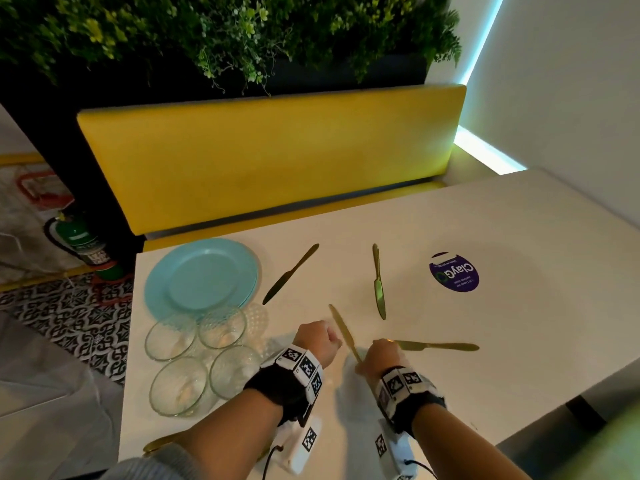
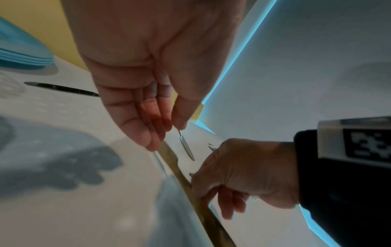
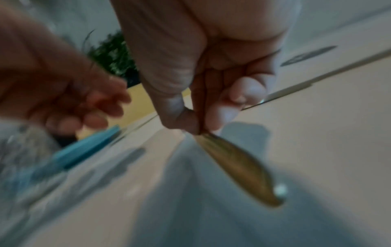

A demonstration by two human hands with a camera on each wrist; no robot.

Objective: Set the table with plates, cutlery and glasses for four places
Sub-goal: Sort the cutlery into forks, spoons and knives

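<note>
Where greenery tops a yellow bench (image 1: 270, 157): white table (image 1: 502, 244), patterned floor (image 1: 69, 313).

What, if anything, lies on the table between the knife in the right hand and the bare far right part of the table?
The right hand pinches a gold knife. Toward the bare far right of the table, another knife lies just beside that hand, a third knife lies farther out, and a purple sticker is stuck flat to the tabletop. Nothing tall stands there.

The head view looks steeply down over the counter (image 1: 450, 230) from above; both wrist views sit low and close, facing along their fingers, sharing the gold knife (image 2: 182, 182).
</note>
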